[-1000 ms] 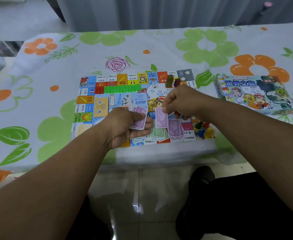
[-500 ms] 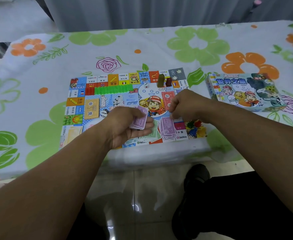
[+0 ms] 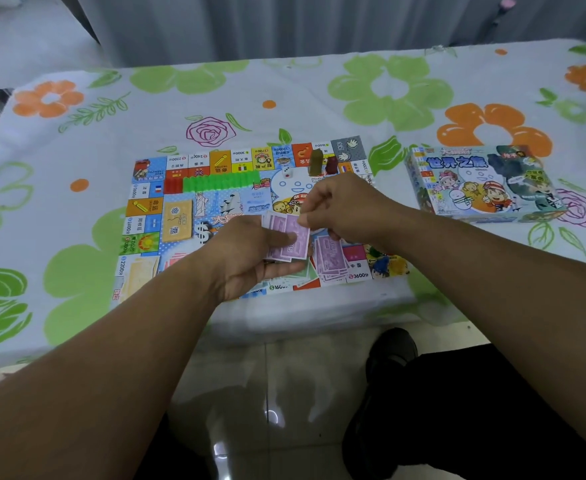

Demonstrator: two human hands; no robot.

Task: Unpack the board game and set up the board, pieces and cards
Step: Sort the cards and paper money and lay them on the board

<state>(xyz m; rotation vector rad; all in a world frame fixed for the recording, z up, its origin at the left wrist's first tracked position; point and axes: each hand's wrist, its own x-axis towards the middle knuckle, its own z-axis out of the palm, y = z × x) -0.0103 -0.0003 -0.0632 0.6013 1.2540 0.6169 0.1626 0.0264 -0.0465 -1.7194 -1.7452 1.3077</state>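
The colourful game board (image 3: 180,188) lies flat near the table's front edge. My left hand (image 3: 250,258) grips a fanned stack of purple play-money notes (image 3: 289,240) above the board's near side. My right hand (image 3: 343,206) pinches the top edge of the uppermost note in that stack. A laid-down pile of purple notes (image 3: 331,256) rests on the board just right of my left hand, with green notes (image 3: 298,273) partly hidden beneath. Green and red plastic houses (image 3: 220,183), a die (image 3: 287,172), an olive pawn (image 3: 315,162) and a dark red pawn (image 3: 331,165) stand on the board's far half.
The game box (image 3: 482,183) lies on the flowered tablecloth (image 3: 319,98) to the right of the board. Small coloured tokens (image 3: 386,265) sit at the board's near right corner. A yellow card pile (image 3: 177,220) rests on the board's left side. A grey curtain hangs behind the table.
My right hand laid a purple note on the pile at the right, then came back left to the stack in my left hand and now pinches its top note.
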